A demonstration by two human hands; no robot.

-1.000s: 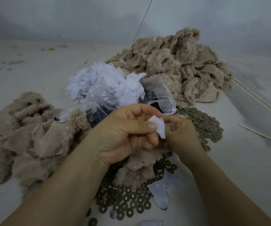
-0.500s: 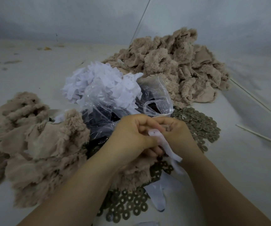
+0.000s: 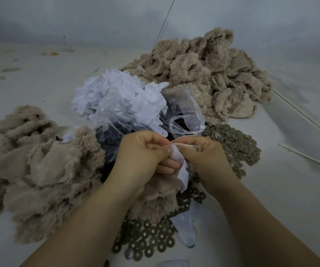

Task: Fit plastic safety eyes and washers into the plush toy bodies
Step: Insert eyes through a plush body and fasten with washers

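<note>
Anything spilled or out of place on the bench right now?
The washers lie loose on the table in two spreads, one right of the hands and one near the wrists, not in any container. A white scrap lies among the nearer ones. Nothing looks damaged.

Single head-worn wide-angle view, looking forward and down from just above the person's forearms, close on the left hand [image 3: 142, 153] and right hand [image 3: 207, 157] at centre frame, pale grey work surface [image 3: 282, 189] stretching ahead, lens distortion bending the edges
</note>
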